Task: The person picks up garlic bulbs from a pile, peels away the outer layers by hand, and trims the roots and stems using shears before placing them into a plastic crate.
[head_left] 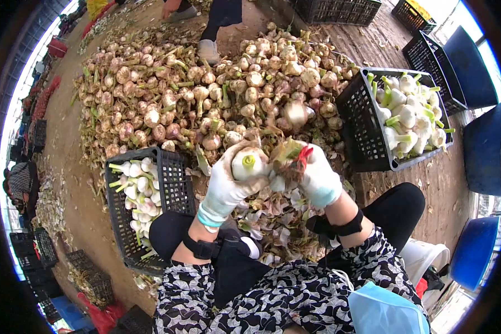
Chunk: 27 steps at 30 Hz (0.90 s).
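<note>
My left hand (228,181), in a white glove with a teal cuff, is wrapped round a garlic bulb (249,165). The bulb is white, and its green cut stem faces up. Beside it, my right hand (319,179), gloved the same way, pinches loose brownish garlic skin (286,158). Something red (304,156) shows at its fingertips; I cannot make out what it is. Below both hands lies a litter of shed skins (275,217). Just beyond them, a pale bulb (296,114) looks blurred over the heap.
A large heap of unpeeled garlic (167,94) spreads ahead. Black crates of white bulbs stand on the left (178,183) and right (367,139). Another person's shoe (209,51) is in the heap. Blue barrels (484,150) and a white bucket (428,253) stand at right.
</note>
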Available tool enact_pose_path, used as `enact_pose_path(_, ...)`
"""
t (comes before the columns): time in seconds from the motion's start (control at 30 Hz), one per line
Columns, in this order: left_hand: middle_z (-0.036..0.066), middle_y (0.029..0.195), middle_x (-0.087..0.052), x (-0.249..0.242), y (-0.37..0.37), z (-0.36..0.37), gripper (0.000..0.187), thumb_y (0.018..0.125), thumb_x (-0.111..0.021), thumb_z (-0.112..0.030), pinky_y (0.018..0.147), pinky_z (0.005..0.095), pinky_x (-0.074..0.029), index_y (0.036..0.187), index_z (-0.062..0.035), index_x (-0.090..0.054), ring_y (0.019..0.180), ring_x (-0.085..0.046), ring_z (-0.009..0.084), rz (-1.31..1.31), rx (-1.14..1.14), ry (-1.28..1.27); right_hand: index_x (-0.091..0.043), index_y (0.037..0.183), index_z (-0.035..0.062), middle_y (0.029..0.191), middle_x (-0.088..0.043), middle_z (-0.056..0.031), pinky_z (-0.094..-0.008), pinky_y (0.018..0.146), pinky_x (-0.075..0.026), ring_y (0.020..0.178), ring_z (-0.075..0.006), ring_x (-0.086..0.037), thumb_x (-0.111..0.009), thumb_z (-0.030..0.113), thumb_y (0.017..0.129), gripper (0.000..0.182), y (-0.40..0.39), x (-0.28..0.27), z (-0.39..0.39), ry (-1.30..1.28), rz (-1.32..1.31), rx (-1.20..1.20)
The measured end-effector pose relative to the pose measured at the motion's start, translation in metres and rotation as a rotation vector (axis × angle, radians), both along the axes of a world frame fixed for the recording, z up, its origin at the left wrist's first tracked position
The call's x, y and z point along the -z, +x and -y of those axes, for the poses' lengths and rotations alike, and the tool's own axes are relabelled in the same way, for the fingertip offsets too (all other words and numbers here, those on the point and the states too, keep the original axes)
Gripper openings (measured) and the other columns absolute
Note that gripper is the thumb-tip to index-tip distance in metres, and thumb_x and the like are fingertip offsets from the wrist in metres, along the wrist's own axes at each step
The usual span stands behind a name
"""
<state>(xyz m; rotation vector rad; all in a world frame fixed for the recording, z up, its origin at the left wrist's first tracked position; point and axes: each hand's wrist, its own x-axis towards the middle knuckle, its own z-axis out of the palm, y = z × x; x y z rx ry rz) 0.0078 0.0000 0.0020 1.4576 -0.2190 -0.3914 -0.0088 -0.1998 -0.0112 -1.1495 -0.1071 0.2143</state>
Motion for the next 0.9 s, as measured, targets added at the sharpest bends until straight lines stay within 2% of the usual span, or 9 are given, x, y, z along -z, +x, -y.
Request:
enact_pose_path(0.1, 0.009, 0.112, -0.059, 0.006, -0.007, -0.003, 0.090, 0.061, -0.086, -0.020, 0.087, 0.0295, -0.050, 0.133, 0.0035, -0.036, 0.100, -0.059, 0.0176, -0.220, 0.044, -0.307, -0.060, 0.096, 0.0015, 0.080, -0.062, -0.0007, -0.0288, 0.061, -0.048, 0.069, -0.0098, -0.057, -0.054, 0.004, 0.084, 0.014, 0.025, 0.019, 0.022, -0.142, -0.244, 0.498)
enact_pose_path(0.2, 0.010, 0.111, -0.060, 0.004, 0.001, -0.004, 0.090, 0.062, -0.085, -0.016, 0.087, 0.0301, -0.050, 0.134, 0.0029, -0.035, 0.100, -0.060, 0.0191, -0.257, 0.050, -0.315, -0.064, 0.093, 0.0043, 0.083, -0.066, -0.0150, -0.0376, 0.064, -0.050, 0.071, -0.0303, -0.063, -0.057, 0.014, 0.083, 0.016, 0.009, 0.088, 0.045, -1.387, 0.180, -0.283)
enact_pose_path(0.27, 0.010, 0.113, -0.059, 0.003, 0.007, -0.004, 0.083, 0.066, -0.082, -0.017, 0.088, 0.0271, -0.047, 0.132, 0.0062, -0.038, 0.100, -0.058, 0.0163, -0.121, 0.070, -0.036, -0.063, 0.105, 0.0073, 0.093, -0.064, -0.0216, -0.0397, 0.074, -0.051, 0.085, -0.0366, -0.062, -0.057, 0.017, 0.080, 0.028, 0.000, 0.059, 0.027, -1.393, 0.013, -0.576)
enact_pose_path(0.4, 0.011, 0.112, -0.060, 0.004, 0.007, 0.001, 0.079, 0.065, -0.082, -0.015, 0.088, 0.0278, -0.047, 0.129, 0.0080, -0.043, 0.100, -0.057, 0.0152, 0.097, 0.034, 0.147, -0.064, 0.103, 0.0090, 0.083, -0.063, -0.0219, -0.0381, 0.068, -0.050, 0.078, -0.0356, -0.062, -0.060, 0.020, 0.081, 0.025, 0.024, 0.031, 0.028, -0.879, 0.138, -0.046)
enact_pose_path(0.5, 0.012, 0.113, -0.059, -0.003, 0.006, 0.000, 0.072, 0.067, -0.079, -0.010, 0.089, 0.0282, -0.047, 0.127, 0.0083, -0.044, 0.101, -0.057, 0.0153, -0.016, 0.063, 0.033, -0.061, 0.103, 0.0023, 0.079, -0.064, -0.0135, -0.0349, 0.060, -0.047, 0.065, -0.0284, -0.058, -0.055, 0.006, 0.081, 0.023, 0.019, 0.001, 0.002, -0.525, 0.188, -0.021)
enact_pose_path(0.6, 0.012, 0.111, -0.060, 0.000, 0.005, -0.003, 0.066, 0.069, -0.079, -0.007, 0.088, 0.0279, -0.047, 0.125, 0.0085, -0.046, 0.100, -0.057, 0.0161, -0.174, 0.085, -0.099, -0.062, 0.099, -0.0030, 0.082, -0.066, -0.0082, -0.0276, 0.070, -0.048, 0.076, -0.0129, -0.057, -0.060, 0.025, 0.090, 0.030, 0.032, 0.025, 0.030, -0.959, 0.106, -0.026)
enact_pose_path(0.73, 0.012, 0.112, -0.060, 0.006, 0.002, 0.001, 0.062, 0.070, -0.078, -0.008, 0.087, 0.0272, -0.047, 0.123, 0.0079, -0.049, 0.099, -0.058, 0.0161, -0.158, -0.009, -0.060, -0.062, 0.102, -0.0007, 0.081, -0.066, -0.0077, -0.0268, 0.068, -0.048, 0.074, -0.0120, -0.058, -0.060, 0.027, 0.088, 0.031, 0.017, -0.004, 0.020, -0.640, -0.079, 0.024)
enact_pose_path(0.8, 0.013, 0.115, -0.058, 0.014, 0.007, 0.000, 0.062, 0.070, -0.079, -0.010, 0.088, 0.0274, -0.046, 0.122, 0.0072, -0.051, 0.103, -0.057, 0.0166, 0.073, 0.026, 0.206, -0.059, 0.096, -0.0009, 0.078, -0.064, -0.0137, -0.0290, 0.067, -0.048, 0.072, -0.0169, -0.061, -0.060, 0.010, 0.083, 0.017, 0.008, -0.005, 0.006, -0.944, 0.382, 0.047)
enact_pose_path(0.9, 0.015, 0.121, -0.055, -0.005, 0.005, -0.004, 0.070, 0.067, -0.082, -0.012, 0.092, 0.0293, -0.044, 0.124, 0.0093, -0.048, 0.106, -0.054, 0.0184, -0.163, 0.046, 0.021, -0.058, 0.091, -0.0012, 0.075, -0.061, -0.0174, -0.0310, 0.064, -0.048, 0.070, -0.0220, -0.061, -0.057, 0.002, 0.080, 0.012, 0.010, -0.002, 0.008, -0.907, 0.296, 0.067)
